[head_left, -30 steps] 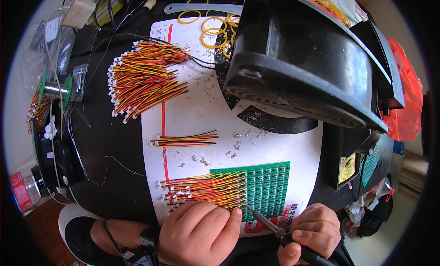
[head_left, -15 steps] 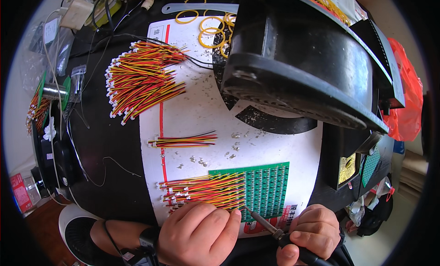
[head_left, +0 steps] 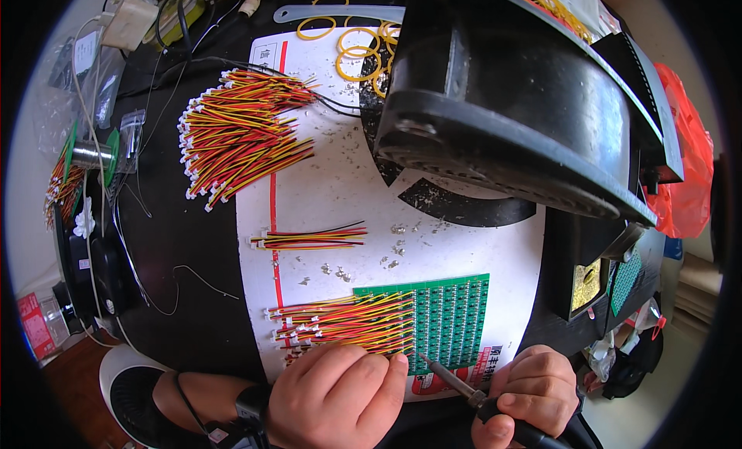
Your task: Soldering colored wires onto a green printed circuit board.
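Note:
A green circuit board [head_left: 456, 318] lies on the white sheet, with rows of red, yellow and black connector cables [head_left: 348, 318] across its left part. Their white plugs point left. My left hand [head_left: 336, 395] is closed at the board's near edge, thumb and forefinger pinched on a connector cable whose length is mostly hidden under the fingers. A soldering iron [head_left: 456, 382] is gripped in my right hand [head_left: 537, 395]; its tip sits over the board, just right of my left fingertips. Beyond the board lies a small bunch of loose connector cables [head_left: 309, 238].
A big pile of connector cables [head_left: 243, 132] lies far left. The black fan [head_left: 510, 101] stands over the far right of the sheet. Yellow rubber bands [head_left: 358, 65], a solder spool [head_left: 93, 154], solder crumbs [head_left: 340, 273] and a yellow sponge [head_left: 586, 285] in a holder lie around.
The soldering iron's tip has shifted slightly right and toward me, away from the cable ends. My right hand moved a little with it; my left hand stays in place.

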The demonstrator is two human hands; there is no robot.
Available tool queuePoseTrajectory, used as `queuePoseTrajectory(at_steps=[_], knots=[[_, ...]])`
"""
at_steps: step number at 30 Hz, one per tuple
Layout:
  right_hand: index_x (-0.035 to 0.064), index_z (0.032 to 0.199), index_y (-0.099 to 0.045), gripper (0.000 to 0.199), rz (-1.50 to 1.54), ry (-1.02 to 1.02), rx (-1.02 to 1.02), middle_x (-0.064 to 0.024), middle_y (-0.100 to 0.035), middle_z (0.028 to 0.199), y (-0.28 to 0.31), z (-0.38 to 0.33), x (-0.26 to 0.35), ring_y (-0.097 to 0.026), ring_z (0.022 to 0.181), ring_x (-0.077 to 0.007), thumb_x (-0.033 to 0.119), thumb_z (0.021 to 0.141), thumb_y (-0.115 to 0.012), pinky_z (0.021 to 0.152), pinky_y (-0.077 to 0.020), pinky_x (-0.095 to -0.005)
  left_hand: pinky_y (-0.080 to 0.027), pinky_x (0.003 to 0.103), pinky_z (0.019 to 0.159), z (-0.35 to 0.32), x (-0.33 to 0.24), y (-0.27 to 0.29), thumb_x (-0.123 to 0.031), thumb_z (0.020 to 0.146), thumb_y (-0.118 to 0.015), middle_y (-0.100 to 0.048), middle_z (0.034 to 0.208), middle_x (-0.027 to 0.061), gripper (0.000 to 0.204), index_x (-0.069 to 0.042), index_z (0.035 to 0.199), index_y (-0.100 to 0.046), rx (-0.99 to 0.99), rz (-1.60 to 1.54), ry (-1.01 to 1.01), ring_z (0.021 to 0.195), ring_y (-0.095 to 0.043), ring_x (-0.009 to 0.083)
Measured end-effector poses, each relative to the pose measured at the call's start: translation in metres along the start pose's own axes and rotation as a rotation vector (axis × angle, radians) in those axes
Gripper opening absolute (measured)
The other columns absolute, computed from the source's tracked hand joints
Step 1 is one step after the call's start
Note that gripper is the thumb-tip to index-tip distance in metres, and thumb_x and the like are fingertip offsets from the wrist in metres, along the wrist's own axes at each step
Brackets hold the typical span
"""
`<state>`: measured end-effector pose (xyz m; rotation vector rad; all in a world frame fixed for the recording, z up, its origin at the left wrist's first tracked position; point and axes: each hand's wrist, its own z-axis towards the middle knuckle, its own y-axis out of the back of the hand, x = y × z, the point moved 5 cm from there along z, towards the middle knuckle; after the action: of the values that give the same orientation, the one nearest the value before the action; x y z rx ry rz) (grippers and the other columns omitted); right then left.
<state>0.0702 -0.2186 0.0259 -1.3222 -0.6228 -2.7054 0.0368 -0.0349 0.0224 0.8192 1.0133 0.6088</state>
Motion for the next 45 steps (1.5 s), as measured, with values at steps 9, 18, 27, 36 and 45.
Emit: queuePoseTrajectory(at_steps=[9,18,27,36,45], knots=[[-0.0038,0.084,-0.056,0.015,-0.073,-0.05,0.019,-0.0067,-0.053,0.06,-0.01,0.018,0.011,-0.049,0.046,-0.0174,0.004,0.08,-0.069,0.043,-0.0407,-0.0288,-0.05,0.029,0.055,-0.001,0.003,-0.002,0.001,0.067,-0.068,-0.06,0.072,0.0057,0.017,0.0,0.083,-0.071,-0.012,-0.03,0.019,0.061,-0.059,0.0211],[-0.0029,0.083,-0.056,0.016,-0.072,-0.057,0.027,-0.0062,-0.053,0.06,-0.01,0.019,0.011,-0.049,0.046,-0.0168,0.004,0.08,-0.07,0.044,-0.041,-0.0284,-0.05,0.03,0.055,-0.001,0.002,-0.002,0.002,0.068,-0.068,-0.061,0.073,0.0067,0.015,0.002,0.082,-0.07,-0.017,-0.029,0.015,0.061,-0.059,0.0217],[-0.0027,0.083,-0.056,0.016,-0.119,-0.044,-0.013,-0.0059,-0.051,0.059,-0.006,0.018,0.018,-0.048,0.046,-0.0165,0.006,0.081,-0.069,0.043,-0.0406,-0.0283,-0.049,0.03,0.055,0.003,-0.002,-0.004,0.002,0.067,-0.068,-0.061,0.072,0.0058,0.014,0.0,0.081,-0.07,-0.017,-0.027,-0.017,0.061,-0.058,0.0214],[-0.0035,0.078,-0.054,0.02,-0.014,0.047,-0.186,-0.0058,-0.049,0.057,-0.003,0.006,0.009,-0.049,0.046,-0.0166,0.011,0.081,-0.068,0.04,-0.0379,-0.0277,-0.051,0.031,0.056,0.002,0.002,0.0,0.0,0.068,-0.069,-0.059,0.071,0.0064,0.014,0.0,0.081,-0.07,-0.012,-0.024,0.001,0.061,-0.058,0.0218],[-0.005,0.082,-0.053,0.017,-0.018,0.134,-0.289,-0.0067,-0.047,0.056,-0.004,0.003,0.007,-0.046,0.044,-0.0168,0.01,0.085,-0.062,0.039,-0.0354,-0.0283,-0.055,0.033,0.067,0.002,0.013,0.002,-0.013,0.08,-0.072,-0.063,0.089,0.0079,0.022,0.002,0.096,-0.069,0.162,0.011,-0.164,0.081,-0.061,0.0222]])
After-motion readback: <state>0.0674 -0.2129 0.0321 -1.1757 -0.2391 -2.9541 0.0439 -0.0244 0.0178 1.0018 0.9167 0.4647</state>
